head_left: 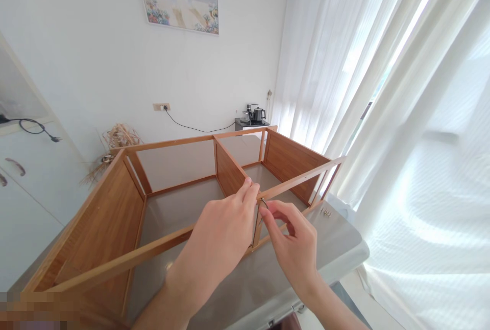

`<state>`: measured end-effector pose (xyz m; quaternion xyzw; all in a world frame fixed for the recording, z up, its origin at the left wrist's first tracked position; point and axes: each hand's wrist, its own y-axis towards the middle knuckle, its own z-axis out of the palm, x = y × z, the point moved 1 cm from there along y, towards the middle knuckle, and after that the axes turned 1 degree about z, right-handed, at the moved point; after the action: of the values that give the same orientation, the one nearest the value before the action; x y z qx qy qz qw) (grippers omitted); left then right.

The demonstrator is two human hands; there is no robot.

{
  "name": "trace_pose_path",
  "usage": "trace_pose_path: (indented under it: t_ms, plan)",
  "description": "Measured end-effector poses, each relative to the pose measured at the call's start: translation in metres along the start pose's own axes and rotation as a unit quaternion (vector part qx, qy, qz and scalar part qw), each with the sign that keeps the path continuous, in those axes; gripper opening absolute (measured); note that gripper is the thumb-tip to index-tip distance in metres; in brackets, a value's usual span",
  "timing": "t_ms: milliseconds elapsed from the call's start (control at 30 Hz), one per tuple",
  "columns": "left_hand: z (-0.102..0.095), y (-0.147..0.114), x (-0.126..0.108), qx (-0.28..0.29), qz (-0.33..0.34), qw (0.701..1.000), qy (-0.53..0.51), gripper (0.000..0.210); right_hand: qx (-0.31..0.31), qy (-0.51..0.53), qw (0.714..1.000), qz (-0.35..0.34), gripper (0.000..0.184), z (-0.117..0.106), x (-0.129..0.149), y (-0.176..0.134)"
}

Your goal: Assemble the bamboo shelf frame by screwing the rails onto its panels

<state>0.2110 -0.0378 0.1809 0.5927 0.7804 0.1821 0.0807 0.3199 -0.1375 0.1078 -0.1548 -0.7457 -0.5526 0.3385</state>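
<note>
Head view: the left grip [220,228] clasped the brown rectangular wooden frame [229,169], the right grip [293,235] pinching a bent metal tool [264,202], best kept square.

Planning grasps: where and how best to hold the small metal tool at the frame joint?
Probably pinch the thin metal tool by its near end, from the right, like the right hand: its far end meets the wooden frame, and the left hand crowds the left.

Both bare arms are stretched out, hands close together from what I can see. Left hand [224,225] is back-side up, fingers bunched forward. Right hand [294,233] has thumb and index pinched, other fingers kinda curled.
</note>
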Motion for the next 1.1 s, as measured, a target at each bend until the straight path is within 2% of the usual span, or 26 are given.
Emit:
trace_pose_path:
  t_ms: [133, 267, 433, 600, 733, 867, 967, 1100]
  plan:
    - [-0.001, 0.000, 0.003, -0.027, -0.004, 1.000, -0.007, 0.039, 0.012, 0.046, 0.999, 0.022, 0.006, 0.003, -0.004, -0.002]
    - [-0.001, 0.000, 0.007, -0.034, 0.002, 0.999, -0.028, 0.038, 0.034, 0.059, 0.998, 0.016, 0.012, 0.002, -0.004, -0.001]
    - [-0.002, 0.001, 0.009, -0.039, 0.003, 0.998, -0.055, 0.039, 0.075, 0.027, 0.995, -0.062, 0.019, -0.006, -0.001, 0.006]
    - [-0.004, 0.002, 0.009, -0.041, 0.009, 0.998, -0.056, 0.035, 0.143, -0.027, 0.985, -0.096, 0.029, -0.018, -0.008, 0.010]
    - [-0.005, 0.002, 0.010, -0.042, 0.007, 0.997, -0.066, 0.034, 0.173, -0.075, 0.962, -0.197, 0.039, -0.025, -0.013, 0.014]
    - [-0.011, -0.001, 0.012, -0.059, 0.017, 0.994, -0.091, 0.035, 0.169, -0.105, 0.945, -0.259, 0.042, -0.027, -0.011, 0.018]
    - [-0.017, -0.006, 0.019, -0.092, 0.008, 0.991, -0.095, 0.036, 0.148, -0.111, 0.949, -0.255, 0.036, -0.023, -0.009, 0.019]
    - [-0.022, -0.012, 0.033, -0.112, -0.041, 0.991, -0.058, 0.037, 0.117, -0.132, 0.957, -0.233, 0.023, -0.016, -0.005, 0.020]
